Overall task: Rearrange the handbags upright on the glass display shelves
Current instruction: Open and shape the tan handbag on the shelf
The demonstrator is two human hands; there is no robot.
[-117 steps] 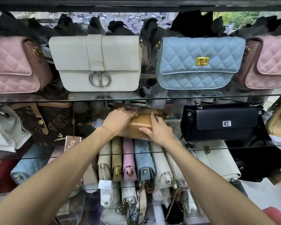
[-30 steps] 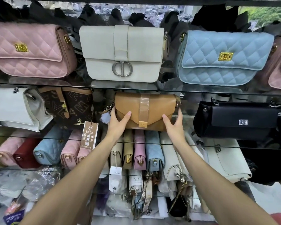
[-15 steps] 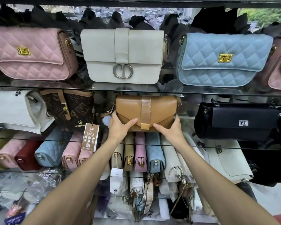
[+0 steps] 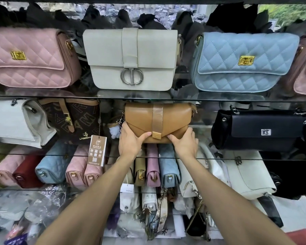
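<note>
— Handbags everywhere. Where's the one you're working on?

— Take the tan handbag (image 4: pixel 158 121) as the marker: it stands upright on the middle glass shelf (image 4: pixel 237 159), front flap facing me. Left of it sits the brown monogram bag (image 4: pixel 74 119) with its hanging tag (image 4: pixel 97 150).

— And your hands?

— My left hand (image 4: pixel 130 141) grips the tan bag's lower left corner, thumb laid across the front. My right hand (image 4: pixel 185 143) grips the lower right corner the same way.

— Further right?

— The black bag (image 4: pixel 261 129), apart from the tan one. Directly above the tan one stands the white bag (image 4: pixel 131 59).
</note>
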